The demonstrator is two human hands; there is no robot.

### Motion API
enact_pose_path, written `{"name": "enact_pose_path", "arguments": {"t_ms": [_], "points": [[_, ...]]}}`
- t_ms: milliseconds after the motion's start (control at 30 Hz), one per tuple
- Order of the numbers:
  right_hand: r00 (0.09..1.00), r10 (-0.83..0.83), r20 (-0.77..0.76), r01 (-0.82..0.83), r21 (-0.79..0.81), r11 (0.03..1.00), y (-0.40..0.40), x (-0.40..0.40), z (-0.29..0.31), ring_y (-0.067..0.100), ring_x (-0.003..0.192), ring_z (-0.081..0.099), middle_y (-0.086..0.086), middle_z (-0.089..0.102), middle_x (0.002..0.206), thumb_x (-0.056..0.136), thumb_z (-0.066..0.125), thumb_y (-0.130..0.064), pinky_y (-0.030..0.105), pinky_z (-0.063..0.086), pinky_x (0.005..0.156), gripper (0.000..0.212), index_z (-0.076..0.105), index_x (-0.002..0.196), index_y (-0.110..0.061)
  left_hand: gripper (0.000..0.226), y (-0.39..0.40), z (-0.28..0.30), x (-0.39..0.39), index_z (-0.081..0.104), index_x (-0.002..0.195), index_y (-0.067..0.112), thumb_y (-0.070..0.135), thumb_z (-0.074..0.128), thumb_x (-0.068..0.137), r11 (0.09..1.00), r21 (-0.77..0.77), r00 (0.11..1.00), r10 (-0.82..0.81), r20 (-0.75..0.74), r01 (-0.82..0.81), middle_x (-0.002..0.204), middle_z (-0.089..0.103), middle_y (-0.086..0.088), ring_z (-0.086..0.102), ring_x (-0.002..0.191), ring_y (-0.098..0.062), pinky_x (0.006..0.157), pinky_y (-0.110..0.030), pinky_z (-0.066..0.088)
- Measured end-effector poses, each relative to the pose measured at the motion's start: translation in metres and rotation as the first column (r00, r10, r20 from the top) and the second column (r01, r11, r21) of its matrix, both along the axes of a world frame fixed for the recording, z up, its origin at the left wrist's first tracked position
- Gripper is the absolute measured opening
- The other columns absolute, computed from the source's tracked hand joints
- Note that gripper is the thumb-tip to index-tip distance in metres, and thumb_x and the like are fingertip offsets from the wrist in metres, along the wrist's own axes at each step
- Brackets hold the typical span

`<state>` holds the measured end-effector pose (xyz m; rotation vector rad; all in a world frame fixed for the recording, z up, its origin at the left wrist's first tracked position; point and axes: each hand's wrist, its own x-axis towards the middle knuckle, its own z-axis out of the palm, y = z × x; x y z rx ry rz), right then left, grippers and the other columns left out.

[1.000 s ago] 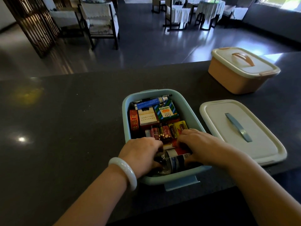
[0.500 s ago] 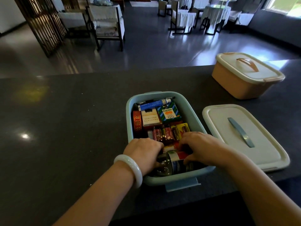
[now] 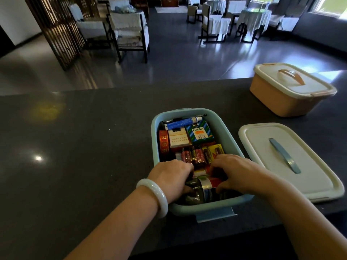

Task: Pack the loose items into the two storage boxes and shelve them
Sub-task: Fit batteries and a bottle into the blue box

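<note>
- Pressing down at the near end of the blue box [image 3: 232, 145], both hands on a dark jar [image 3: 204, 192] lying on its side: left hand [image 3: 171, 180] curled round its left end, right hand [image 3: 234, 173] curled over its right.
- Could jam against the packed cartons and batteries [image 3: 197, 156] behind, leaving the blue-handled lid [image 3: 289, 160], just right on the table [image 3: 75, 147], unable to seat.
- Farther right, peach box [image 3: 281, 98] already lidded.
- Beyond the dark glossy table, a dim dining room with cloth-draped chairs.
</note>
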<state>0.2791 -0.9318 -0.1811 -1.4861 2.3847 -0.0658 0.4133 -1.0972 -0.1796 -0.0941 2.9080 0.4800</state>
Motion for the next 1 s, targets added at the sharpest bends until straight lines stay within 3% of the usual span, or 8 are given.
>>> {"name": "enact_pose_path", "arguments": {"t_ms": [133, 233, 333, 467, 600, 733, 867, 1000], "points": [[0.998, -0.023, 0.051, 0.026, -0.062, 0.998, -0.014, -0.001, 0.016, -0.006, 0.089, 0.049, -0.022, 0.051, 0.097, 0.077, 0.07, -0.048, 0.018, 0.045, 0.079, 0.028, 0.051, 0.097, -0.045, 0.033, -0.015, 0.014, 0.008, 0.057, 0.117, 0.028, 0.037, 0.066, 0.087, 0.984, 0.165, 0.978, 0.1, -0.183, -0.07, 0.114, 0.056, 0.012, 0.051, 0.106, -0.003, 0.094, -0.026, 0.045], [0.999, -0.029, 0.046, 0.035, -0.139, 0.99, -0.041, 0.004, 0.037, -0.011, 0.084, 0.049, -0.028, 0.05, 0.091, 0.079, 0.069, -0.048, 0.013, 0.037, 0.067, 0.022, 0.052, 0.094, -0.047, 0.034, -0.042, 0.028, 0.016, 0.058, 0.115, 0.029, 0.042, 0.065, 0.085, 0.985, 0.1, 0.943, 0.167, -0.288, -0.144, 0.113, 0.055, 0.012, 0.048, 0.109, -0.003, 0.094, -0.026, 0.043], [1.0, -0.016, 0.015, 0.019, -0.191, 0.981, -0.081, 0.016, 0.055, -0.007, 0.082, 0.053, -0.024, 0.054, 0.088, 0.081, 0.069, -0.043, 0.016, 0.041, 0.07, 0.017, 0.055, 0.091, -0.041, 0.035, -0.078, 0.035, 0.032, 0.058, 0.115, 0.03, 0.045, 0.065, 0.084, 0.973, 0.002, 0.924, 0.222, -0.311, -0.232, 0.109, 0.054, 0.012, 0.049, 0.104, -0.004, 0.089, -0.025, 0.045], [1.0, 0.006, -0.028, -0.01, -0.158, 0.987, -0.148, 0.038, 0.066, 0.006, 0.089, 0.06, -0.013, 0.062, 0.097, 0.084, 0.068, -0.035, 0.03, 0.052, 0.083, 0.017, 0.06, 0.098, -0.032, 0.04, -0.13, 0.034, 0.065, 0.056, 0.119, 0.028, 0.046, 0.066, 0.085, 0.93, -0.094, 0.906, 0.318, -0.281, -0.355, 0.108, 0.052, 0.011, 0.051, 0.103, -0.007, 0.085, -0.021, 0.04], [0.978, 0.172, -0.114, -0.176, -0.025, 0.984, -0.227, 0.063, 0.064, 0.012, 0.097, 0.054, -0.009, 0.052, 0.104, 0.085, 0.066, -0.035, 0.027, 0.044, 0.082, 0.03, 0.054, 0.111, -0.028, 0.04, -0.184, 0.033, 0.105, 0.055, 0.119, 0.026, 0.047, 0.063, 0.086, 0.867, -0.188, 0.88, 0.42, -0.22, -0.461, 0.113, 0.054, 0.006, 0.052, 0.108, -0.014, 0.09, -0.029, 0.044], [0.958, 0.275, -0.083, -0.267, 0.1, 0.959, -0.316, 0.105, 0.055, 0.015, 0.098, 0.055, -0.003, 0.057, 0.115, 0.087, 0.066, -0.034, 0.028, 0.043, 0.079, 0.036, 0.054, 0.118, -0.022, 0.043, -0.245, 0.035, 0.153, 0.053, 0.123, 0.023, 0.047, 0.06, 0.089, 0.782, -0.289, 0.833, 0.526, -0.169, -0.553, 0.119, 0.054, 0.001, 0.052, 0.113, -0.02, 0.093, -0.034, 0.042], [0.93, 0.355, -0.094, -0.337, 0.172, 0.926, -0.413, 0.165, 0.049, 0.024, 0.106, 0.058, 0.006, 0.059, 0.12, 0.089, 0.064, -0.028, 0.035, 0.049, 0.085, 0.036, 0.055, 0.121, -0.014, 0.043, -0.317, 0.035, 0.217, 0.051, 0.124, 0.019, 0.044, 0.058, 0.091, 0.665, -0.4, 0.753, 0.648, -0.109, -0.63, 0.126, 0.053, -0.004, 0.049, 0.12, -0.026, 0.1, -0.038, 0.036], [0.9, 0.424, -0.097, -0.412, 0.128, 0.902, -0.506, 0.232, 0.043, 0.029, 0.114, 0.053, 0.01, 0.053, 0.128, 0.09, 0.062, -0.029, 0.04, 0.047, 0.092, 0.045, 0.048, 0.129, -0.012, 0.048, -0.39, 0.031, 0.289, 0.048, 0.129, 0.018, 0.044, 0.059, 0.09, 0.551, -0.437, 0.651, 0.751, -0.111, -0.711, 0.131, 0.05, -0.005, 0.046, 0.123, -0.027, 0.102, -0.039, 0.035]]}}
